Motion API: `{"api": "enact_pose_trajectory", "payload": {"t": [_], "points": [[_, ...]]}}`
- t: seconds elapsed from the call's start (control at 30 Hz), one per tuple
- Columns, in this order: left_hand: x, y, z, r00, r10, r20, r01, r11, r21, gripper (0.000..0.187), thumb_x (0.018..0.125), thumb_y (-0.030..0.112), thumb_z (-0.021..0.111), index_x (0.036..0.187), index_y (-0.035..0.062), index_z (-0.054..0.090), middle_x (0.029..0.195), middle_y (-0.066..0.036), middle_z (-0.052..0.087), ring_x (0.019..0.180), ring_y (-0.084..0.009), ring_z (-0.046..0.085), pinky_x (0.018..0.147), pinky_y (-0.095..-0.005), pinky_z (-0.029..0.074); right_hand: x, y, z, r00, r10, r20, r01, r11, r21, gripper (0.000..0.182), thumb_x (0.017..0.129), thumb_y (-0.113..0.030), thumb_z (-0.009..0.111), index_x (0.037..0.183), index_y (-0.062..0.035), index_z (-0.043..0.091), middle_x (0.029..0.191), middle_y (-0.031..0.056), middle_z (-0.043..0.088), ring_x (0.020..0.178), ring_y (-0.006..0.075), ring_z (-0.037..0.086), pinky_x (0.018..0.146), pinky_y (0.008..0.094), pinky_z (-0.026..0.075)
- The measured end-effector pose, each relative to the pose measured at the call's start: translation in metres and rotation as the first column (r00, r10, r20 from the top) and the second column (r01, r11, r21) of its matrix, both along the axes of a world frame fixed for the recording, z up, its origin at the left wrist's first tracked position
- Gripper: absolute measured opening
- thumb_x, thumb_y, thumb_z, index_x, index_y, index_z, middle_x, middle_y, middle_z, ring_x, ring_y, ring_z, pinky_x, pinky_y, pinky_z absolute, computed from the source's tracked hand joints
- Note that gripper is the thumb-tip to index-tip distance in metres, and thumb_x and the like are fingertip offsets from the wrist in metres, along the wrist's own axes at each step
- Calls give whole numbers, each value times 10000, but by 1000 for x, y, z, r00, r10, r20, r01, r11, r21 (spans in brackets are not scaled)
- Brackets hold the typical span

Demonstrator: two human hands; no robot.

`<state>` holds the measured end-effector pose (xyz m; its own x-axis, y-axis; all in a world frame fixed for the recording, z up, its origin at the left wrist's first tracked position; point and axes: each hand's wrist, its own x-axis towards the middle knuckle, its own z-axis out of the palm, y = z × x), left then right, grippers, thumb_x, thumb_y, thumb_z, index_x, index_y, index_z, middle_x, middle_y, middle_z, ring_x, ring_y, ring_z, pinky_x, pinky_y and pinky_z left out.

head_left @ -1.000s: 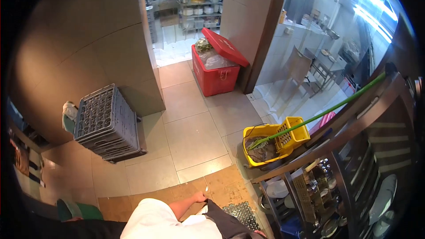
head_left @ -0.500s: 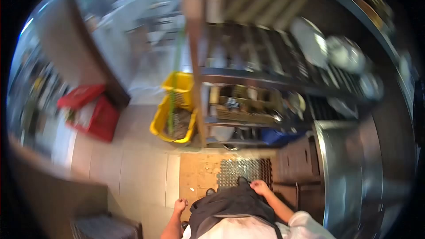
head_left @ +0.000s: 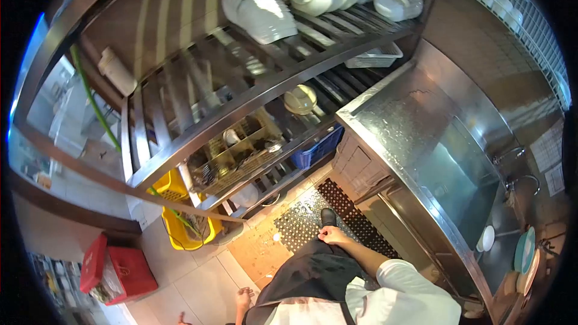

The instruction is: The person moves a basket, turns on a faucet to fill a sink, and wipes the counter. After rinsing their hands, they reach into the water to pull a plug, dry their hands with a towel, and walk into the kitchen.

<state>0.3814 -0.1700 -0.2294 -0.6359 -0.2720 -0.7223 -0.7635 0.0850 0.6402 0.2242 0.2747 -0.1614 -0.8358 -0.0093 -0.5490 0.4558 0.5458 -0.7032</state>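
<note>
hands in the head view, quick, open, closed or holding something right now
Left hand: half open, fingers loosely curled, nothing visible in it.
Right hand: fingers curled in, by the black cloth apron; cannot tell if it holds anything.

Rack (head_left: 265, 102) far, dishes (head_left: 257, 15) on upper shelf, basket (head_left: 245, 165) on shelf below, sink (head_left: 454, 174) right, mat (head_left: 298, 222) on floor before rack, bucket (head_left: 174, 230) left, box (head_left: 135, 271) near left
</note>
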Motion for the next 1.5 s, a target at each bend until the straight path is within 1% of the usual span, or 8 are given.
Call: {"api": "enact_pose_trajectory", "payload": {"t": [0.27,0.43,0.7,0.8,0.93,1.13,1.37,1.5], "points": [[-102,73,12,998,-44,42,48,995,-89,236,849,166,481,957,-29,556,809,-114,624,689,-173,601,540,-265,459,-103,59,75,884,-166,-436,58,967,-250,213,766,-161,611,925,-20,595,731,91,612,689,156,590,635,274,462],[-194,187,113,901,-435,-7,426,885,-189,286,857,211,518,955,-55,554,825,-141,619,730,-202,604,660,-286,494,-164,118,128,754,-441,-487,212,865,-456,199,797,-152,586,935,-9,583,763,114,609,697,158,595,637,276,465],[-267,245,112,895,-426,-133,410,902,-131,259,874,160,503,974,-77,535,881,-163,603,781,-231,609,716,-317,490,-203,220,157,706,-484,-517,362,874,-324,159,812,-93,568,923,18,590,800,78,616,732,91,555,636,215,451],[-271,252,104,918,-380,-109,368,922,-119,214,848,162,532,915,-36,575,813,-119,621,709,-187,605,662,-289,490,-197,241,151,682,-603,-414,420,786,-453,161,802,-130,570,930,-37,599,815,120,620,754,184,615,658,267,474],[-275,262,100,848,-529,-38,492,813,-311,167,830,161,560,853,3,607,751,-47,606,658,-116,550,628,-249,455,-188,272,135,583,-623,-522,519,779,-350,165,799,-43,562,960,-4,565,881,91,574,769,150,566,652,239,468],[-300,288,106,834,-547,69,537,777,-327,178,829,163,564,858,-7,607,749,-64,603,656,-127,555,642,-264,458,-172,318,131,479,-456,-750,712,701,29,303,754,-121,616,1030,-23,540,1142,217,478,989,330,524,849,374,437],[-370,285,86,763,-585,-275,590,804,-74,178,863,141,523,880,-27,578,719,-72,581,656,-125,545,613,-246,441,-150,369,128,581,-580,-571,801,530,277,662,738,-299,634,1273,-24,356,1339,290,236,1257,427,203,1019,445,224],[-398,335,124,738,-600,-308,594,795,-124,177,873,141,510,909,-25,564,729,-51,573,662,-105,533,594,-223,424,-154,373,113,823,-533,-199,551,659,512,807,781,-374,571,1365,-53,115,1409,238,6,1308,385,9,1046,469,114]]}}
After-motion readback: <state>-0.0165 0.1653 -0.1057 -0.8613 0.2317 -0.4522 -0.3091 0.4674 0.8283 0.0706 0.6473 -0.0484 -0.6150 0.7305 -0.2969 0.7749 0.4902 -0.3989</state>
